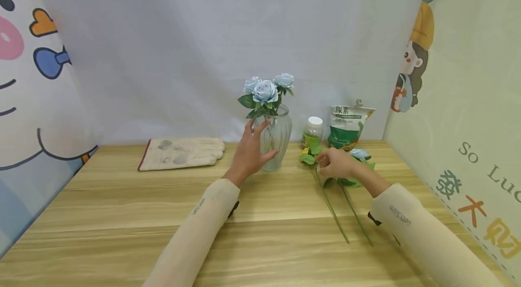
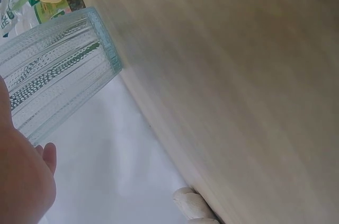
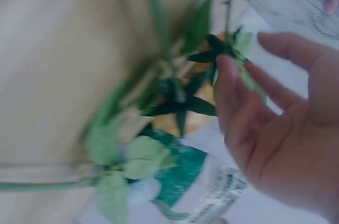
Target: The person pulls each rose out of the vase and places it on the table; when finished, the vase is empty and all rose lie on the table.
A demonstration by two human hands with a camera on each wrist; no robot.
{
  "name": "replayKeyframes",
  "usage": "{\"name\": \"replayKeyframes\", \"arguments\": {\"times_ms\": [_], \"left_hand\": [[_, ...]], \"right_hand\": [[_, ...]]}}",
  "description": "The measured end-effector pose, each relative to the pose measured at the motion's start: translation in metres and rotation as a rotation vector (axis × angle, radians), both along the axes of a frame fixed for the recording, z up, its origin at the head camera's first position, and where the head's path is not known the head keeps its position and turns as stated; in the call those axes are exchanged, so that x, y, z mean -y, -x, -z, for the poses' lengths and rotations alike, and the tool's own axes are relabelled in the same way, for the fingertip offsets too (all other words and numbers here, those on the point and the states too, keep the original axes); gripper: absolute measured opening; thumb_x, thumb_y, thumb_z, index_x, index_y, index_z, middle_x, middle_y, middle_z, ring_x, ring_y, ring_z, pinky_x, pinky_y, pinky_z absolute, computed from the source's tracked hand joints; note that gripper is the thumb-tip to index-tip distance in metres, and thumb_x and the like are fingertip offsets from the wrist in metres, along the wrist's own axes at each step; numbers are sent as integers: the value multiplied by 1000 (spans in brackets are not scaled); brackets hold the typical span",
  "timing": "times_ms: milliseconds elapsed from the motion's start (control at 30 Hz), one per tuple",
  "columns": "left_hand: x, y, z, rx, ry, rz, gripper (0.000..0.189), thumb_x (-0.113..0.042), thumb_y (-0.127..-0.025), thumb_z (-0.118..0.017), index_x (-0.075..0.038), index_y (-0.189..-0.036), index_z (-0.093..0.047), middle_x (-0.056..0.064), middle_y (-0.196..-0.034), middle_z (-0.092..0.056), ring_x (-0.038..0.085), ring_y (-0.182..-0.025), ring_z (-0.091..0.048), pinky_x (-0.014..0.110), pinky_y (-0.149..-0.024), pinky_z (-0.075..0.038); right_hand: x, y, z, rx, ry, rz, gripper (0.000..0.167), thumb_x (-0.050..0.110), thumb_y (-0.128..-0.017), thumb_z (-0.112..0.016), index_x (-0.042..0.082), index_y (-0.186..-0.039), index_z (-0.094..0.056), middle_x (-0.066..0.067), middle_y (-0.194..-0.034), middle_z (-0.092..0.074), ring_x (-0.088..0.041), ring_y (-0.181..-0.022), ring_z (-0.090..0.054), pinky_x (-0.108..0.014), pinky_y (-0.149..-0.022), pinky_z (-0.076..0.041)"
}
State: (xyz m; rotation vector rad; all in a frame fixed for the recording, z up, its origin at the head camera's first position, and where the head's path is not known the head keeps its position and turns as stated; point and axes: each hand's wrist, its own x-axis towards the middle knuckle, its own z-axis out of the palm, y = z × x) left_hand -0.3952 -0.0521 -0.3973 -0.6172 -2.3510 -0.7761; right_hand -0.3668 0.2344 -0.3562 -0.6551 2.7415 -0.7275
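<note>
A clear ribbed glass vase (image 1: 277, 142) stands upright with light blue roses (image 1: 265, 91) in it. My left hand (image 1: 249, 153) holds its left side, thumb in front and fingers behind; the left wrist view shows the vase's ribbed wall (image 2: 58, 60) beside that hand. Farther right, my right hand (image 1: 337, 162) is over loose flowers on the table. Its fingertips are by a yellow rose (image 1: 304, 152) and its green stem; in the right wrist view the thumb stands apart from the fingers. A light blue rose (image 1: 359, 153) lies beyond this hand, partly covered.
Behind the flowers stand a white-lidded bottle (image 1: 313, 129) and a green and white bag (image 1: 347, 125) with a clip. Pale work gloves (image 1: 181, 153) lie at the back left of the wooden table (image 1: 260, 251). Cloth hangs behind and at both sides.
</note>
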Motion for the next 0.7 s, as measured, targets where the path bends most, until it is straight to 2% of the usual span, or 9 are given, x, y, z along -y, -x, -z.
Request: {"name": "replayKeyframes", "arguments": {"times_ms": [100,200,267,433,567,700], "left_hand": [[1,-1,-1,0,-4,-2,88,-38,-81,-82,-25,-151,-30,28,-152,-25,42,-119,-55,54,-84,-54],[1,-1,-1,3,-7,5,89,-38,-81,-82,-25,-152,-30,29,-152,-25,43,-119,-55,55,-83,-54],[1,-2,-1,7,-6,10,88,-38,-82,-82,-25,-152,-30,29,-152,-24,43,-119,-55,55,-84,-54],[1,-2,0,6,0,10,89,-38,-82,-82,-25,-152,-29,29,-152,-24,43,-119,-54,55,-86,-53],[1,-2,-1,1,-4,13,89,-37,-82,-82,-25,-152,-29,29,-153,-24,43,-120,-54,55,-87,-52],[1,-2,-1,-6,-12,20,89,-37,-81,-83,-25,-151,-29,30,-152,-24,44,-119,-55,55,-85,-53]], "right_hand": [[5,-2,-14,-73,-53,52,29,11,-89,-63,-5,-113,-67,-10,-90,-70,-18,-71,-63,-35,-65,-52],[11,-4,-25,-122,-49,63,16,12,-89,-63,0,-97,-69,-9,-87,-70,-18,-70,-62,-36,-65,-51],[15,-7,-30,-140,-38,54,11,11,-89,-63,2,-92,-69,-10,-86,-71,-20,-72,-64,-38,-67,-53],[26,-10,-39,-198,9,38,16,12,-91,-62,-1,-99,-68,-14,-91,-73,-28,-82,-70,-45,-75,-56],[40,-13,-45,-272,50,64,21,14,-92,-63,0,-106,-67,-14,-101,-71,-30,-91,-67,-45,-78,-54],[55,-18,-53,-342,135,89,23,14,-92,-63,2,-111,-67,-16,-113,-67,-33,-99,-64,-47,-81,-52]]}}
